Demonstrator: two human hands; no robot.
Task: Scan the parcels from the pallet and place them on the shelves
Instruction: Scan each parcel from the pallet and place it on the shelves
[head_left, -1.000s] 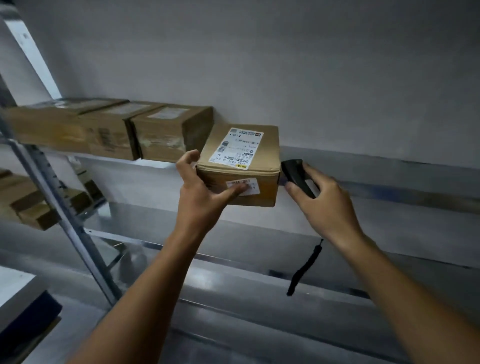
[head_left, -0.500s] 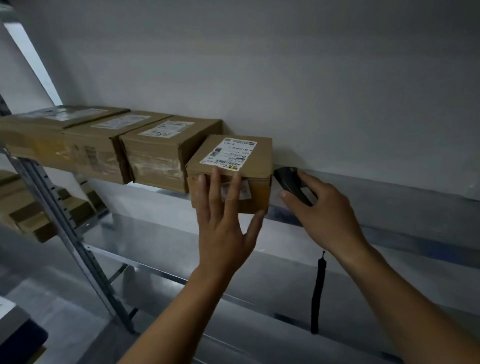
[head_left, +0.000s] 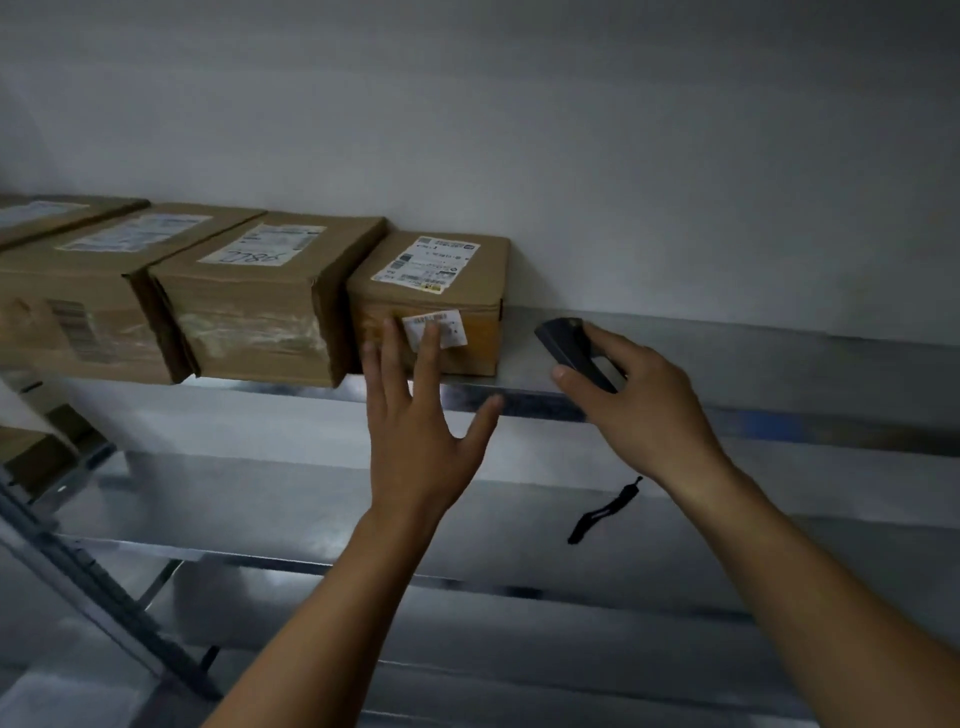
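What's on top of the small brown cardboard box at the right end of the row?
Only a white printed shipping label lies flat on the small brown cardboard box. The cardboard under the label is covered, and its print is too blurred to read.

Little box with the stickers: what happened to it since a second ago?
The left hand set the little box on the shelf, pushed it back beside the other parcels, and let go; its straight fingers now lie against the box's front. The right hand still holds the scanner; the other parcels stayed put.
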